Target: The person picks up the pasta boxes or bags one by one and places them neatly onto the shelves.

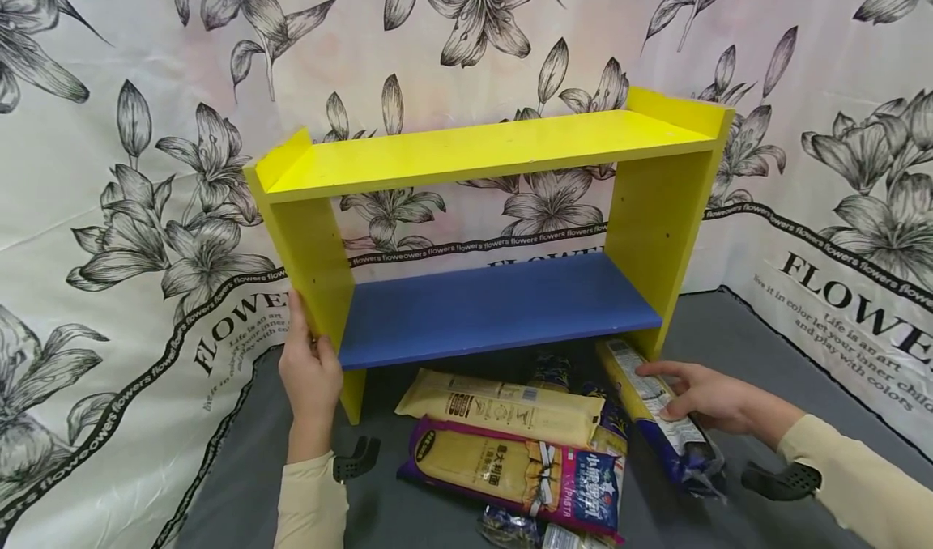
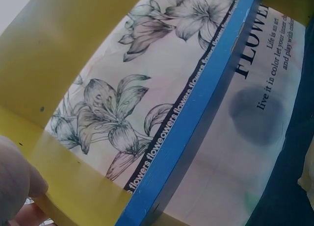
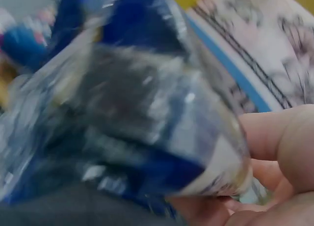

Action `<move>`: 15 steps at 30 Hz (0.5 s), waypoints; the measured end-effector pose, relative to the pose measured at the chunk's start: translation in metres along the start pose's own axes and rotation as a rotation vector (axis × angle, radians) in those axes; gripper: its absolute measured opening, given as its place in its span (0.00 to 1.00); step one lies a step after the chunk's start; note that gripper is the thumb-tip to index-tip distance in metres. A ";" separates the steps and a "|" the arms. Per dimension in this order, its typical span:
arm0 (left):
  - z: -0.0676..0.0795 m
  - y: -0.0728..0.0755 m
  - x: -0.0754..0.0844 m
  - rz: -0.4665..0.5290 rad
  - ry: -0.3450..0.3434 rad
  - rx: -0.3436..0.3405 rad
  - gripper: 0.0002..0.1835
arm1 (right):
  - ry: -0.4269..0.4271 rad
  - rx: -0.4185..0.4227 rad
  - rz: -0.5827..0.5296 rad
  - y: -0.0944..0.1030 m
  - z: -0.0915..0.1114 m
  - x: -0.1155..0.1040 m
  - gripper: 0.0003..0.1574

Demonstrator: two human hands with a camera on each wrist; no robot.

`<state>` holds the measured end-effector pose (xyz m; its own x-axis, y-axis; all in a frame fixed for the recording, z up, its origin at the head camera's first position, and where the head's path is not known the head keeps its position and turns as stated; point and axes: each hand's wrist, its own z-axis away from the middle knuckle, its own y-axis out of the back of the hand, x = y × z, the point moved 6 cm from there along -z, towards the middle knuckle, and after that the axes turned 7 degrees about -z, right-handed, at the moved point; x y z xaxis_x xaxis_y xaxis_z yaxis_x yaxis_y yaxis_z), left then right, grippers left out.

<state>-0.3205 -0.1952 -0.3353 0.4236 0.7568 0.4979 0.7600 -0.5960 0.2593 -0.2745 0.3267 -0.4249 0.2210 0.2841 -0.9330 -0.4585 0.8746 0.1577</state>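
A yellow shelf unit [image 1: 481,154] with a blue lower board [image 1: 503,306] stands on the dark grey surface. My left hand [image 1: 309,371] grips the front edge of its left side panel, thumb on the inner face; in the left wrist view, part of that hand [image 2: 19,182] shows at the yellow panel. With its thumb and fingers, my right hand [image 1: 703,399] holds a long blue-and-clear pasta packet [image 1: 656,407] by its side, slanted near the unit's right leg. In the right wrist view the crinkled packet [image 3: 142,103] is blurred and covers much of the frame.
Between the hands lie a cream packet [image 1: 503,403] and a purple-edged pasta packet [image 1: 510,472] in a pile, with several blue-ended packets partly hidden under and behind them. A white cloth printed with flowers [image 1: 146,209] hangs behind the unit.
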 end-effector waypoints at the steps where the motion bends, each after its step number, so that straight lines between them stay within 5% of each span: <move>1: 0.000 0.000 0.000 0.001 0.002 0.002 0.38 | 0.003 -0.005 -0.024 -0.005 0.002 -0.003 0.54; 8: 0.001 0.000 0.000 0.001 0.021 -0.012 0.38 | 0.084 -0.165 -0.134 -0.057 0.008 -0.026 0.49; 15: 0.001 0.000 -0.002 0.004 -0.003 -0.007 0.39 | 0.150 -0.384 -0.099 -0.109 0.011 -0.051 0.47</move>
<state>-0.3211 -0.1959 -0.3370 0.4286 0.7551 0.4962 0.7548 -0.6011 0.2628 -0.2268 0.2212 -0.3906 0.1651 0.1212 -0.9788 -0.7354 0.6765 -0.0402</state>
